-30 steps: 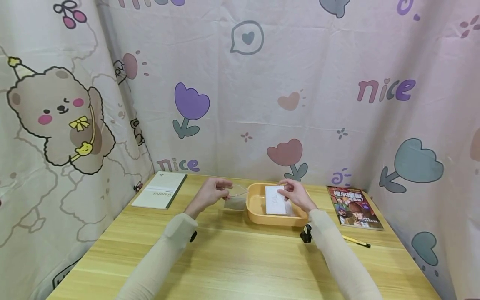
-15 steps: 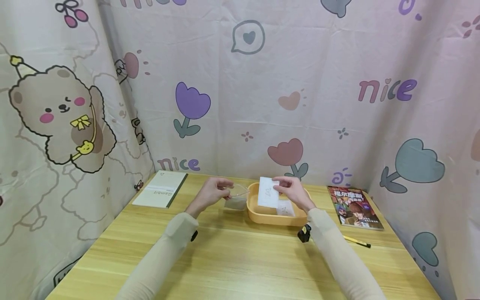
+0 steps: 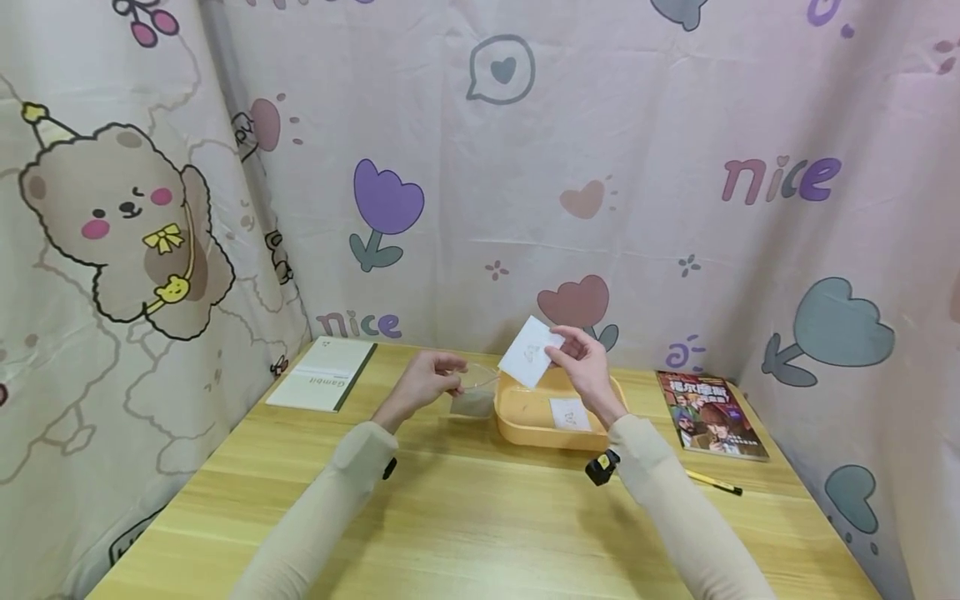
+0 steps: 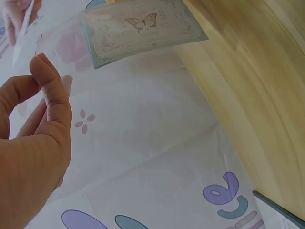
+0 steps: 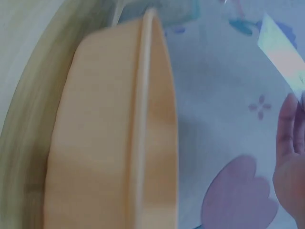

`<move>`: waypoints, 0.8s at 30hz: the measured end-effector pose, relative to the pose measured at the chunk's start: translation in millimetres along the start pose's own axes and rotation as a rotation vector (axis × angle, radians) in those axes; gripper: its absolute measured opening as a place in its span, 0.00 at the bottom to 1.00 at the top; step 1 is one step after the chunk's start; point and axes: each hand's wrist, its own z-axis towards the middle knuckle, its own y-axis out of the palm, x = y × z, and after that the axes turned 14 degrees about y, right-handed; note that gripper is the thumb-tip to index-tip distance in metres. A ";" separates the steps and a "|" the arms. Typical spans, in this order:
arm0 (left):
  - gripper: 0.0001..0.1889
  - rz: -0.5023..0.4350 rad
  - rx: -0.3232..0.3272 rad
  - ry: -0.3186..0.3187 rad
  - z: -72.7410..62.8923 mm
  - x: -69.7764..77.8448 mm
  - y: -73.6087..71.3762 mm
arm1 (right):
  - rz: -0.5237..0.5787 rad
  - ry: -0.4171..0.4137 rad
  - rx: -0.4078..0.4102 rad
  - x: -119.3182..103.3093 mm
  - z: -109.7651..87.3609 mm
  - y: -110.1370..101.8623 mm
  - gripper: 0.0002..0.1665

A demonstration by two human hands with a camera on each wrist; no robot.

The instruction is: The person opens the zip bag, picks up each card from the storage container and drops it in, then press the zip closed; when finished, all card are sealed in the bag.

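Observation:
My left hand (image 3: 425, 386) pinches the upper edge of a clear plastic bag (image 3: 474, 403) just left of the orange tray (image 3: 551, 437). Low in that bag, the left wrist view shows a card with a butterfly print and a teal border (image 4: 148, 29). Above the tray, my right hand (image 3: 588, 367) pinches a white card with a small faint print (image 3: 527, 352) by its right side, and the card is tilted. In the right wrist view the card (image 5: 282, 56) stands off the fingertips. A second white printed card (image 3: 570, 414) lies inside the tray.
At the back left of the wooden table (image 3: 450, 517) lies a pale notebook (image 3: 322, 375) with a dark spine. A colourful magazine (image 3: 711, 415) and a yellow pen (image 3: 714, 482) lie to the right. A printed curtain (image 3: 465, 208) hangs behind the table.
The right hand has lifted the white card up and leftward out of the tray, tilting it and uncovering the other card there. My left hand and the bag have stayed almost still.

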 end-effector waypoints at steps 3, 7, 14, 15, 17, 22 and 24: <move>0.19 -0.008 0.001 0.005 0.9 1.3 1.8 | 0.041 -0.046 0.006 -6.4 -1.8 9.9 0.26; 0.18 -0.016 0.006 0.003 0.8 1.4 3.7 | 0.035 -0.092 -0.021 -9.2 -4.0 24.4 0.26; 0.19 -0.036 0.017 -0.004 0.5 2.4 3.3 | -0.028 -0.165 -0.091 -16.7 -13.4 48.7 0.24; 0.19 -0.038 0.018 -0.005 0.4 3.0 3.3 | -0.044 -0.175 -0.096 -19.6 -15.7 51.5 0.23; 0.19 -0.039 0.018 0.000 0.1 3.9 3.4 | -0.079 -0.202 -0.105 -25.3 -20.6 56.5 0.22; 0.17 -0.032 0.019 0.008 0.2 5.2 3.9 | -0.255 -0.301 -0.101 -24.4 -24.4 61.2 0.20; 0.18 -0.031 0.023 0.010 0.6 5.6 4.1 | -0.328 -0.346 -0.091 -17.2 -21.0 60.3 0.19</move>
